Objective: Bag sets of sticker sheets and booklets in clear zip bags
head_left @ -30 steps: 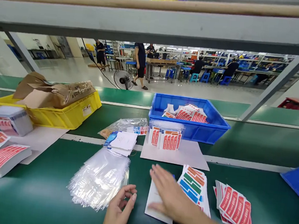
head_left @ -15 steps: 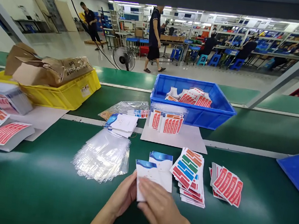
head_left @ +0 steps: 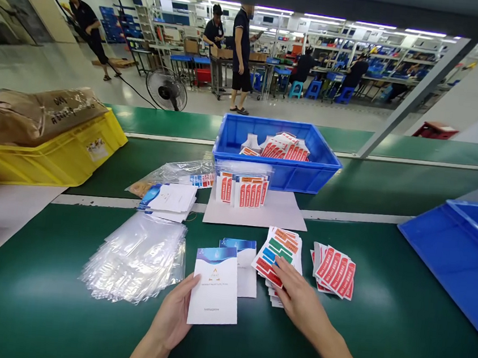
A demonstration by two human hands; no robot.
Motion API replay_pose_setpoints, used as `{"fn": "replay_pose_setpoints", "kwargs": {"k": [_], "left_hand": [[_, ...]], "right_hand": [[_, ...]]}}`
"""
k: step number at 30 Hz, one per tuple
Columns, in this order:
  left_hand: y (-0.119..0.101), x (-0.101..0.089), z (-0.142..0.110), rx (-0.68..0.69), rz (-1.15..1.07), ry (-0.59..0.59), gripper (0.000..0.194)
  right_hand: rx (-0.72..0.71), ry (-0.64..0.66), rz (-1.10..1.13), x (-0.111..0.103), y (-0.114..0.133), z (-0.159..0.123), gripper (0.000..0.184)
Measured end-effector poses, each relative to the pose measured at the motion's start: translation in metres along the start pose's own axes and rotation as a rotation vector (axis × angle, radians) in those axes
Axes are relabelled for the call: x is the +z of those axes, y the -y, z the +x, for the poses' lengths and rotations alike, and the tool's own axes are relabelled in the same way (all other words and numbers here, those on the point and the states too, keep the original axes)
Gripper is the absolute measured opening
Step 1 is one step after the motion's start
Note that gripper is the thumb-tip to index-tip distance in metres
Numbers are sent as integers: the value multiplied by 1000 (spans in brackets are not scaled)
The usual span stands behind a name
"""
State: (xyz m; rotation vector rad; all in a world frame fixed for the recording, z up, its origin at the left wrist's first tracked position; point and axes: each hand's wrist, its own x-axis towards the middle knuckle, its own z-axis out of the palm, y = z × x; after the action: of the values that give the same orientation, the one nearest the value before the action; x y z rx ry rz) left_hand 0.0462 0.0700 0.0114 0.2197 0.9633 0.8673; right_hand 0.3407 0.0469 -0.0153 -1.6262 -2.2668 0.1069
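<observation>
My left hand (head_left: pixel 174 312) grips a white instruction booklet (head_left: pixel 214 290) with a blue top band by its left edge, thumb on the front. Just behind it, partly covered, a second booklet (head_left: pixel 247 271) lies on the table. To the right, my right hand (head_left: pixel 301 294) rests stretched fingers on the top sheet of a stack of coloured sticker sheets (head_left: pixel 281 246); nothing is visibly gripped. Beyond that hand sits a smaller pile of red stickers (head_left: pixel 335 272). Left of the booklet, clear plastic bags (head_left: pixel 137 256) lie fanned out, with more booklets (head_left: pixel 172 199) at their far end.
A blue bin (head_left: pixel 273 174) holding sticker packs stands at the back, filled bags (head_left: pixel 242 190) leaning before it. A yellow bin (head_left: pixel 49 156) with brown paper packages is at left. Another blue bin (head_left: pixel 457 253) is at right. People and a fan (head_left: pixel 166 89) are beyond the table.
My right hand has left the booklet and moved right onto the sticker sheets. The booklet now faces me in my left hand alone. The camera view has shifted to the right.
</observation>
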Motion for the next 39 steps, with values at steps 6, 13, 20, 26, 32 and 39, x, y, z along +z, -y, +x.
{"fn": "replay_pose_setpoints", "kwargs": {"k": [6, 13, 20, 26, 32, 39], "left_hand": [[5, 7, 2, -115, -35, 82, 46], [11, 9, 0, -104, -36, 3, 58], [-2, 10, -6, -150, 94, -287, 69], [-5, 1, -1, -197, 98, -274, 68], [-5, 7, -4, -200, 61, -262, 74], [-4, 16, -6, -245, 10, -227, 75]], "right_hand": [[-30, -301, 152, -30, 18, 9, 43], [-435, 126, 151, -33, 64, 11, 59], [136, -102, -107, -39, -38, -22, 63], [302, -74, -243, -34, -88, -70, 46], [352, -144, -261, -37, -82, -79, 35], [449, -341, -314, -31, -75, -67, 36]]}}
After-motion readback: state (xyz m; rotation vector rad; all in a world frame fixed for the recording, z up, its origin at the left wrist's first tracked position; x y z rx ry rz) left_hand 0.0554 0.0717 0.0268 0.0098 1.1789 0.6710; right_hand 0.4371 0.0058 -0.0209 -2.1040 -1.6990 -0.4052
